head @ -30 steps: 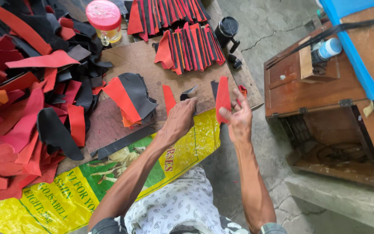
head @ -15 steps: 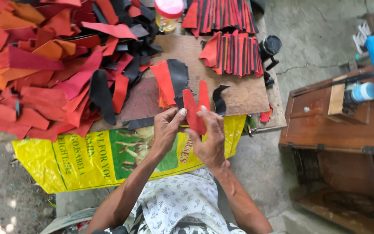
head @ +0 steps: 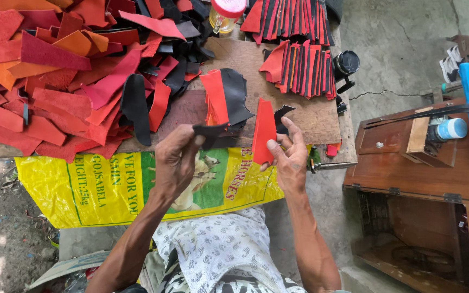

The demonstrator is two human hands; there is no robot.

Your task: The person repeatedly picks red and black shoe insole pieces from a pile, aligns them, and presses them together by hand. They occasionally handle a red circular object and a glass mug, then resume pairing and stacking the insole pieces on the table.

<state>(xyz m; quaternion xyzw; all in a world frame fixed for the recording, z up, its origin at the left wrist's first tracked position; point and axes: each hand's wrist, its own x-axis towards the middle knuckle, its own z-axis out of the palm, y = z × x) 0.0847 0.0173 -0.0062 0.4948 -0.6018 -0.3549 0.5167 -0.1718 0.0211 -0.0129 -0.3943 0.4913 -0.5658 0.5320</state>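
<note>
My left hand (head: 176,161) pinches a black leather piece (head: 211,133) at its left end, above the yellow sack. My right hand (head: 286,157) holds a red leather piece (head: 264,130) upright by its lower edge, with a small dark scrap (head: 282,114) showing just behind it. The two pieces are apart, about a hand's width. Just beyond them on the wooden board (head: 316,115) lies a small stack of red and black pieces (head: 225,97).
A large heap of red, orange and black leather offcuts (head: 66,70) fills the left. Sorted red-and-black bundles (head: 299,66) lie at the back right, by a pink-lidded jar (head: 225,13) and a black tool (head: 345,66). A wooden sewing-machine table (head: 424,163) stands at right.
My hands have separated: half a second ago both met on the red piece; now the left one holds a black piece and the right one keeps the red piece.
</note>
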